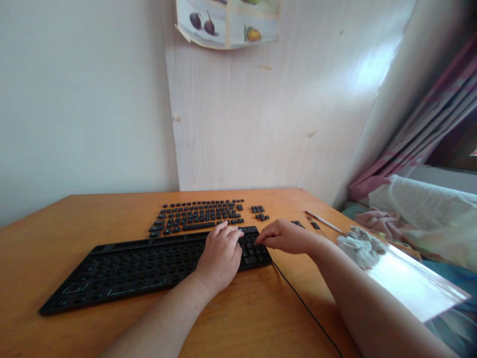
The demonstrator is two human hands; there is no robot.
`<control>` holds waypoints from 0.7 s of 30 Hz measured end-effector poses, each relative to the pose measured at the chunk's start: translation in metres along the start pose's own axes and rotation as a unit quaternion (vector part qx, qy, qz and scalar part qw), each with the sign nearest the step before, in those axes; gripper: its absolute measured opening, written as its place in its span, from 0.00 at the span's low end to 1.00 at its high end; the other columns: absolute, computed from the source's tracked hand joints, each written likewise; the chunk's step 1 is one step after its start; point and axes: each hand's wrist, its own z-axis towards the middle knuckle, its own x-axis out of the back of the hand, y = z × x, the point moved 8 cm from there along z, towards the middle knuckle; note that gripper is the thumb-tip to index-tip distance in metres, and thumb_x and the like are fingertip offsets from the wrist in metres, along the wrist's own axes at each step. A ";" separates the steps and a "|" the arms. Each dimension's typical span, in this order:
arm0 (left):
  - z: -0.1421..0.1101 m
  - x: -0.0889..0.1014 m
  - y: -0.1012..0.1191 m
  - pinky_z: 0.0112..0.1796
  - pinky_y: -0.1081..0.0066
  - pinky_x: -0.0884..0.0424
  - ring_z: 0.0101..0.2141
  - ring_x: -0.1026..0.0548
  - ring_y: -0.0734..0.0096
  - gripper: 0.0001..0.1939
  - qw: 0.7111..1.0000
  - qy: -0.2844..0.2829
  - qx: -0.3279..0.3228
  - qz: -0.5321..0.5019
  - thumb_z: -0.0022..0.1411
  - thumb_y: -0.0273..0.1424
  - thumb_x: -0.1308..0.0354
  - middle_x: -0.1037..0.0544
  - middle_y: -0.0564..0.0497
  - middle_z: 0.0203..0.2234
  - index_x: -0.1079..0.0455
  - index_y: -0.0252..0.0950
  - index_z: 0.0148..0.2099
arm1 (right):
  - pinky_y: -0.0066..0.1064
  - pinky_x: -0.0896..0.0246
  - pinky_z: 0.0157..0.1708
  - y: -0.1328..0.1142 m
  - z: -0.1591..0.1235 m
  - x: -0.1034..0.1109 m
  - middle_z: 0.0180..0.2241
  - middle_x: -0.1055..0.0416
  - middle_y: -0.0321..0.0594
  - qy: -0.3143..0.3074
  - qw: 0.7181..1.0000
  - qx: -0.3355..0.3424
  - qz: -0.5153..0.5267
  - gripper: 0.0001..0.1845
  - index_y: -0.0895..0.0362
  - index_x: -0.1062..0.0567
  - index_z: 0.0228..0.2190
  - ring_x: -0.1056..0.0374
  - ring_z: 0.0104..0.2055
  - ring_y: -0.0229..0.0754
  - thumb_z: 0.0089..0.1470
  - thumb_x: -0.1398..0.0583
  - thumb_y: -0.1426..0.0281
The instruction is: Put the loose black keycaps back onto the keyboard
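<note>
A black keyboard (141,263) lies at a slant on the desk, most of its key positions bare of caps. Caps are seated on its number pad (250,251) at the right end. My left hand (220,252) rests flat across the keyboard just left of that pad, fingers stretched out. At the pad's right side, my right hand (283,235) has its thumb and fingertips together, touching the keys; anything between them is hidden. Behind the keyboard, loose black keycaps (199,214) are laid out in rows, with a long space bar cap (198,226) nearest.
Small groups of keycaps (257,209) sit farther right. A white pen-like stick (322,221) lies near the right edge, by a crumpled cloth (361,247) and a shiny white sheet (413,286). The keyboard's cable (305,306) runs toward me. A wall (261,124) stands behind the desk.
</note>
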 end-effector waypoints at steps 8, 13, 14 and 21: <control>0.001 0.000 0.000 0.59 0.56 0.47 0.57 0.39 0.61 0.18 1.000 0.005 -0.002 0.005 0.60 0.23 0.53 0.28 0.48 0.50 0.30 0.37 0.49 | 0.25 0.41 0.27 0.006 -0.001 -0.005 0.28 0.23 0.36 -0.028 0.999 -0.027 -0.004 0.19 0.55 0.19 0.38 0.33 0.27 0.36 0.46 0.45 0.75; 0.001 0.001 -0.001 0.59 0.55 0.46 0.57 0.39 0.61 0.18 1.000 0.007 -0.003 0.001 0.59 0.23 0.53 0.28 0.48 0.50 0.30 0.37 0.49 | 0.24 0.41 0.27 0.003 -0.002 -0.002 0.29 0.23 0.36 -0.009 1.000 -0.023 -0.001 0.19 0.56 0.19 0.37 0.33 0.27 0.36 0.46 0.46 0.75; 0.001 0.001 -0.001 0.59 0.55 0.46 0.57 0.39 0.61 0.18 1.000 0.007 -0.004 -0.001 0.59 0.22 0.53 0.28 0.48 0.50 0.30 0.37 0.49 | 0.24 0.41 0.28 0.002 -0.002 -0.001 0.29 0.23 0.36 -0.008 1.000 -0.021 -0.002 0.19 0.56 0.19 0.37 0.33 0.27 0.36 0.46 0.46 0.75; 0.000 0.001 0.000 0.58 0.54 0.45 0.57 0.39 0.60 0.17 1.000 0.005 -0.005 0.001 0.60 0.23 0.53 0.27 0.49 0.50 0.30 0.38 0.48 | 0.25 0.40 0.32 0.000 -0.002 0.005 0.32 0.23 0.37 0.015 1.000 -0.002 0.000 0.18 0.56 0.20 0.36 0.32 0.31 0.37 0.47 0.46 0.75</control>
